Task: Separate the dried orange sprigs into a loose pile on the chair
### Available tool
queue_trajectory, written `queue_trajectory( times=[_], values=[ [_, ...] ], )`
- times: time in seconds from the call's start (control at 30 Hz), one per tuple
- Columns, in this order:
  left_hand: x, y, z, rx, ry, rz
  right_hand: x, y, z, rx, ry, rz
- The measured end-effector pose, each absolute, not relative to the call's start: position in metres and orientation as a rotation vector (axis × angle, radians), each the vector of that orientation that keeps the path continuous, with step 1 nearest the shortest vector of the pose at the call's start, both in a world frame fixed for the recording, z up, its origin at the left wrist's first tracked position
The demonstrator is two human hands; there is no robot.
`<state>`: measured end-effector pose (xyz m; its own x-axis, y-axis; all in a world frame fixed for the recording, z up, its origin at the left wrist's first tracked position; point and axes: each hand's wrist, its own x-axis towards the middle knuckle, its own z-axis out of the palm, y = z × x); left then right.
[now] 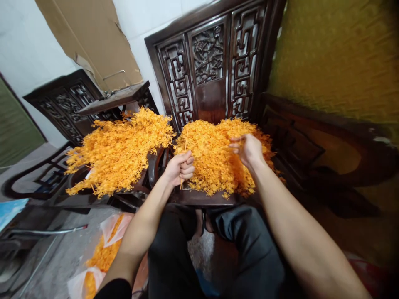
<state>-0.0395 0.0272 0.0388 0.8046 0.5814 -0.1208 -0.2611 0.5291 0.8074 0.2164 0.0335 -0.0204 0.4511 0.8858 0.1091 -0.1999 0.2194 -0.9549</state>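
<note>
My left hand [181, 167] is closed in a fist around a thin orange stem [186, 139], which sticks out above and below the fingers. A large heap of orange artificial flower sprigs [210, 143] lies just beyond it on a dark wooden seat [205, 198]. Over the right part of this heap is my right hand [247, 148], its fingers stretched leftward, slightly apart and a little blurred. I see nothing held in it. Whether its fingertips touch the flowers is unclear.
Another heap of orange sprigs [121, 151] lies to the left, over dark wooden furniture. Carved wooden chair backs [210, 99] stand against the wall. Plastic bags [116, 228] with orange pieces sit on the floor at lower left, near a metal rod [52, 231]. Cardboard [90, 41] leans behind.
</note>
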Motion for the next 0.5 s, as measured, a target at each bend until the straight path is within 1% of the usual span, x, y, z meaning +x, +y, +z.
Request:
queue_trajectory(
  times=[0.1, 0.17, 0.23, 0.4, 0.43, 0.5],
  values=[
    [-0.041, 0.034, 0.035, 0.866, 0.420, 0.506, 0.213, 0.025, -0.023, -1.122, -0.714, 1.085],
    [-0.038, 0.036, 0.034, 0.860, 0.410, 0.487, 0.203, 0.017, -0.021, -1.120, -0.695, 1.154],
    [-0.035, 0.036, 0.034, 0.844, 0.383, 0.490, 0.191, 0.010, -0.014, -1.041, -0.680, 1.189],
    [-0.034, 0.032, 0.039, 0.822, 0.325, 0.492, 0.165, 0.000, 0.004, -0.758, -0.756, 1.464],
    [-0.033, 0.030, 0.039, 0.826, 0.323, 0.490, 0.162, 0.001, 0.005, -0.754, -0.783, 1.449],
    [-0.029, 0.026, 0.039, 0.847, 0.345, 0.479, 0.157, 0.008, 0.001, -0.810, -0.809, 1.283]
  ],
)
